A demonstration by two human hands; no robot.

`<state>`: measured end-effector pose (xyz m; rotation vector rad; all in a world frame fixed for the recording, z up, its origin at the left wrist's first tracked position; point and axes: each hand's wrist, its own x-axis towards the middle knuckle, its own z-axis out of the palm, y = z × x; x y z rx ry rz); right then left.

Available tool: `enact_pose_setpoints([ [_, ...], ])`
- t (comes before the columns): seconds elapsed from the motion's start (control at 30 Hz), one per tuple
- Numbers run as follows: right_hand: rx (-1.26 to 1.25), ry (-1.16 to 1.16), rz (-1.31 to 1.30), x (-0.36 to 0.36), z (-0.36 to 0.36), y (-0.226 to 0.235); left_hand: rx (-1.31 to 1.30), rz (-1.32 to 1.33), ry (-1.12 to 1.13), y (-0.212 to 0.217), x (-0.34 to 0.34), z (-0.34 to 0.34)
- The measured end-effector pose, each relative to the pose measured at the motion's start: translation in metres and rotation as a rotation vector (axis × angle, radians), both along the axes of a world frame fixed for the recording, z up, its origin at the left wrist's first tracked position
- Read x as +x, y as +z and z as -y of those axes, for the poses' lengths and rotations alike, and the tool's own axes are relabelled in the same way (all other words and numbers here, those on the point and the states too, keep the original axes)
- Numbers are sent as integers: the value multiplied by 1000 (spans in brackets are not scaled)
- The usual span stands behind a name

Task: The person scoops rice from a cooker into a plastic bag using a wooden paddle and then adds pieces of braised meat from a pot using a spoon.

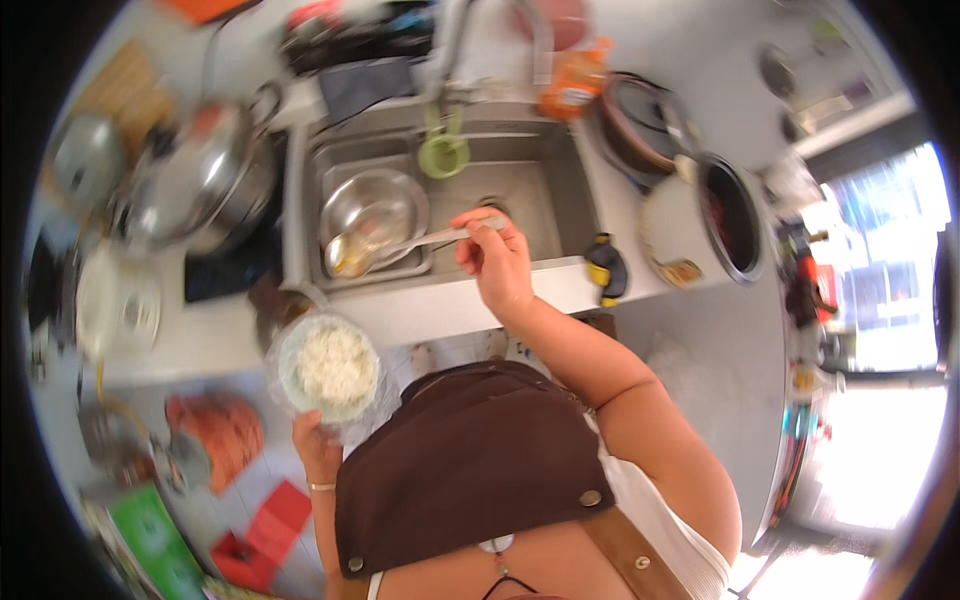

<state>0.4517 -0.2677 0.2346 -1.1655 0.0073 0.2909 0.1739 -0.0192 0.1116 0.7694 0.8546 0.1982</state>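
Long metal spoon with a pale handle point(430, 238) is held over the left basin point(345, 152) of the steel sink, its head by the near-left rim of a round shiny metal bowl point(372, 195). Something yellowish is seen at the head; what it is cannot be told. The handle is pinched by the right hand point(492, 255), fingers curled. A pale round bowl point(289, 372) wrapped in clear plastic film point(360, 428) and filled with white rice point(335, 368) is held upright off the worktop point(480, 298), before its near edge, by the left hand point(316, 447): thumb at the rim, other fingers hidden. Step in hand is judged to be spoon work over the metal bowl; a level spoon and a steady rice bowl seem called for. A light-green cup point(443, 157) is seen at the sink's far edge. Toward the worktop's right end, a white deep pot point(675, 225) with a dark interior is placed; its reddish contents are blurred. Left of the sink, a large lidded steel pot point(195, 185) is seen, contents hidden.
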Motion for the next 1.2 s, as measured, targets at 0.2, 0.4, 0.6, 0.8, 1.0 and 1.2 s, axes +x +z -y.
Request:
enact_pose_setpoints([
  [0.2, 251, -320, 68, 21, 146, 52, -100, 256, -318, 37, 112, 73],
  [0.4, 88, -671, 389, 11, 365, 132, -254, 239, -573, 80, 195, 169],
  [0.6, -184, -573, 207, -3, 541, 161, -313, 248, -675, 108, 245, 285],
  [0.8, -19, -374, -29, 14, 605, 145, -323, 145, -731, 117, 272, 354],
  [1.0, -214, -223, -299, 41, 608, 135, -297, 114, -805, 129, 302, 381],
  [1.2, -1094, -335, 19, 70, 604, 133, -296, 127, -858, 117, 337, 387],
])
